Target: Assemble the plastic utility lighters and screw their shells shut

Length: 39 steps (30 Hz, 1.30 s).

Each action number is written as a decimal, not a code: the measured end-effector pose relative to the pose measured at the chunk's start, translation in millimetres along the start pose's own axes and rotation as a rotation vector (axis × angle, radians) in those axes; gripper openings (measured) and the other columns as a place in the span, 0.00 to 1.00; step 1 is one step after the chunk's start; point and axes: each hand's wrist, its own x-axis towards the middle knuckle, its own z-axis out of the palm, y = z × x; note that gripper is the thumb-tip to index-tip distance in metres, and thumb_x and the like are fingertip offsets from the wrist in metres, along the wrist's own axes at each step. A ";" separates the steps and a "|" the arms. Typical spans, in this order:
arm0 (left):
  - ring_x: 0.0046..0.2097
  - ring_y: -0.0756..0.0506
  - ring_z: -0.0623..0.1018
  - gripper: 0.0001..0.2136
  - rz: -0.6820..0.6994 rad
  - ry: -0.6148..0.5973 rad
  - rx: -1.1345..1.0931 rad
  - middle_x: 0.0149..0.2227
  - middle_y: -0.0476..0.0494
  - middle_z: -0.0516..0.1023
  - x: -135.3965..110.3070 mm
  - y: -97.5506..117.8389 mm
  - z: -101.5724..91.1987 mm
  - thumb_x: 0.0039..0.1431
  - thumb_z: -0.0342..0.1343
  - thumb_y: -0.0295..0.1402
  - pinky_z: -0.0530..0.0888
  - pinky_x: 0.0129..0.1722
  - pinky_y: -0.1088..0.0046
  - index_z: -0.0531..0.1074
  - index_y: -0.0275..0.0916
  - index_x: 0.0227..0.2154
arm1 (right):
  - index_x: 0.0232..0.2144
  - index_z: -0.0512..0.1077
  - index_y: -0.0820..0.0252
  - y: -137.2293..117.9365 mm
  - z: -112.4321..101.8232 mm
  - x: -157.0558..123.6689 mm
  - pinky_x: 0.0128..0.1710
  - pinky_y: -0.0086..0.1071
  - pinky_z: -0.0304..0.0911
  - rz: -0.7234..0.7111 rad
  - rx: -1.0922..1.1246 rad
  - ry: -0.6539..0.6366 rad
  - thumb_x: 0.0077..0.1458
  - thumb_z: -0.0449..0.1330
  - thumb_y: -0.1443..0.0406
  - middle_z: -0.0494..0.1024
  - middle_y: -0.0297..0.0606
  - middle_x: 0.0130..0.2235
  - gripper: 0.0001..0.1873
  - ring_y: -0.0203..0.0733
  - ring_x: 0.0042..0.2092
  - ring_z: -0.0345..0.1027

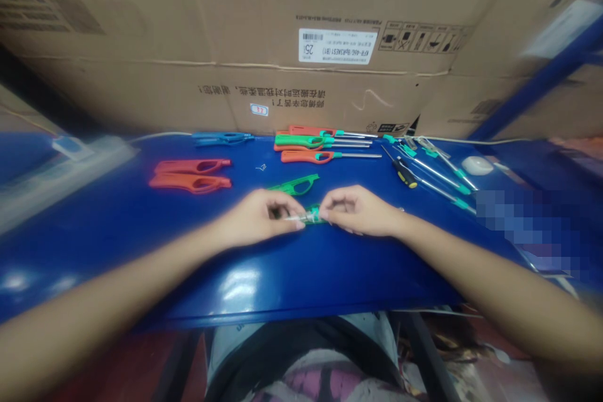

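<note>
Both my hands meet at the middle of the blue table (141, 245). My left hand (261, 217) and my right hand (358, 209) are closed in pinches on the two ends of a small green and clear lighter part (311, 216), holding it just above the tabletop. A green lighter shell (296, 186) lies right behind my hands.
Two orange shells (191, 174) lie at the left, a blue shell (221, 137) behind them. Several assembled orange and green lighters (320, 141) lie at the back. Metal tubes with green tips and a screwdriver (405, 173) lie at the right. Large cardboard boxes (282, 38) wall the back.
</note>
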 end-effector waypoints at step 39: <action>0.34 0.48 0.76 0.14 -0.002 -0.004 -0.044 0.33 0.43 0.82 1.3 -1.2 1.3 0.53 0.67 0.38 0.72 0.33 0.74 0.81 0.35 0.38 | 0.33 0.72 0.64 -2.3 1.5 -0.6 0.17 0.22 0.54 -0.013 -0.018 0.000 0.56 0.65 0.55 0.66 0.26 0.20 0.16 0.27 0.19 0.57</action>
